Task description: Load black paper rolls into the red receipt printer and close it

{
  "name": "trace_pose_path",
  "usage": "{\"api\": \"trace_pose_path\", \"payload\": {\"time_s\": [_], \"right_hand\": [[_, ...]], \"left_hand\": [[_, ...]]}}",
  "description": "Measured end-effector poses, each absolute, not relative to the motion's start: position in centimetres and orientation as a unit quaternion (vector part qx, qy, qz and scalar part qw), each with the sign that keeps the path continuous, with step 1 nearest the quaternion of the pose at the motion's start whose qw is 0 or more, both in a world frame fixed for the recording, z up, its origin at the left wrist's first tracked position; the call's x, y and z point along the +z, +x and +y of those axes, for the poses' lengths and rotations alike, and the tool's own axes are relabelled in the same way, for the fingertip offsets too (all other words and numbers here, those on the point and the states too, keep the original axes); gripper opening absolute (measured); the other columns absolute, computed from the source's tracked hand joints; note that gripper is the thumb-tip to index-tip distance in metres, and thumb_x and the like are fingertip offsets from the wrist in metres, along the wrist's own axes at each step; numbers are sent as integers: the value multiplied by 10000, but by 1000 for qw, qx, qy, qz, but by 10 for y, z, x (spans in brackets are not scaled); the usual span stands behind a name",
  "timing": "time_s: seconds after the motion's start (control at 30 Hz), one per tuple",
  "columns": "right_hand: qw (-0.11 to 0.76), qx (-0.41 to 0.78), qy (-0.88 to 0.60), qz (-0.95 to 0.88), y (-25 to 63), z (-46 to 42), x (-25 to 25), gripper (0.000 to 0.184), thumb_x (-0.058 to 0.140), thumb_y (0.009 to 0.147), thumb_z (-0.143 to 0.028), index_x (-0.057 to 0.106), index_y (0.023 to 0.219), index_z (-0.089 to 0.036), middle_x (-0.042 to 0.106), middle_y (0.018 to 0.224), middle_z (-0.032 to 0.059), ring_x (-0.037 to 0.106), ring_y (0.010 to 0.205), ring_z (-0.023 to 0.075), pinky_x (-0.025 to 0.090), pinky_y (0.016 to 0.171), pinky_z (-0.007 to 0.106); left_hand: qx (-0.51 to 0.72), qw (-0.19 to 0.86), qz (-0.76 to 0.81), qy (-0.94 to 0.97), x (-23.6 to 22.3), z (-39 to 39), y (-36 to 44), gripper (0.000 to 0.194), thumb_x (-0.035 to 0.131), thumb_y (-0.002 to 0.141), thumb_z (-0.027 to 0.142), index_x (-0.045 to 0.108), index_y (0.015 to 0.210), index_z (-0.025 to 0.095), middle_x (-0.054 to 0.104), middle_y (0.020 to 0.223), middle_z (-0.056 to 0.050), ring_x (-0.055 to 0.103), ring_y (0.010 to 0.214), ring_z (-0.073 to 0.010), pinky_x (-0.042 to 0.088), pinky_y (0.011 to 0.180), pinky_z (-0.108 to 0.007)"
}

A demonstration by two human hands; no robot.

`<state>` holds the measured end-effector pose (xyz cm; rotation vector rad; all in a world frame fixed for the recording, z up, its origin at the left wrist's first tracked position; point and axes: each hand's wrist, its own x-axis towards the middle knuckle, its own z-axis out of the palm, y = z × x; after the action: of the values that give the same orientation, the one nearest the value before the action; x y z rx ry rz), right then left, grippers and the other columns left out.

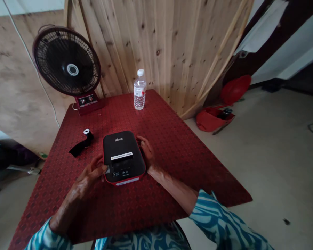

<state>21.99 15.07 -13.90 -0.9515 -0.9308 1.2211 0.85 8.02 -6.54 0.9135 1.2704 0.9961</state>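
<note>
A black receipt printer (123,146) with a red lower rim lies flat on the table. White lettering marks its lid, and a white label strip sits above the paper slot. My left hand (92,172) grips the printer's left side, its thumb on a grey tab near the front corner and its fingers against the edge. On the other side, my right hand (148,152) rests along the right edge with bent fingers touching the casing; some fingertips are hidden. Left of the printer stands a small roll (87,133) with a white core, its black strip trailing across the cloth.
Red patterned cloth covers the table (177,166). At its back stand a dark red fan (67,66) and a clear water bottle (139,92) with a white cap. Wooden boards (167,45) rise behind. On the floor at right is a red dustpan-like container (208,119).
</note>
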Motion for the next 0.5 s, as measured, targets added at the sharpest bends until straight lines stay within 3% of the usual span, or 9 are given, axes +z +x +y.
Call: {"api": "trace_pose_path", "payload": {"time_s": [0.17,0.37,0.5], "right_hand": [[617,525,-421,-408,220,150,-140,448,532,851,-583,653,1133,-257,736,1098,47,679,994,224,533,884,398],[610,506,-432,-430,221,155,-146,430,499,877,-562,650,1152,-267,713,1165,47,660,1047,222,510,939,423],[618,503,-422,-434,220,154,-144,422,499,877,-556,650,1148,-268,713,1163,45,644,1090,223,483,988,440]], "left_hand": [[442,585,548,402,-69,81,11,730,766,690,436,532,1335,186,648,722,-10,644,700,-209,461,678,-315],[416,593,544,423,-60,82,9,728,754,725,419,497,1369,198,615,718,4,606,676,-187,427,647,-296],[414,534,575,462,-45,82,6,729,759,727,437,500,1363,192,585,688,21,553,633,-156,404,605,-267]]}}
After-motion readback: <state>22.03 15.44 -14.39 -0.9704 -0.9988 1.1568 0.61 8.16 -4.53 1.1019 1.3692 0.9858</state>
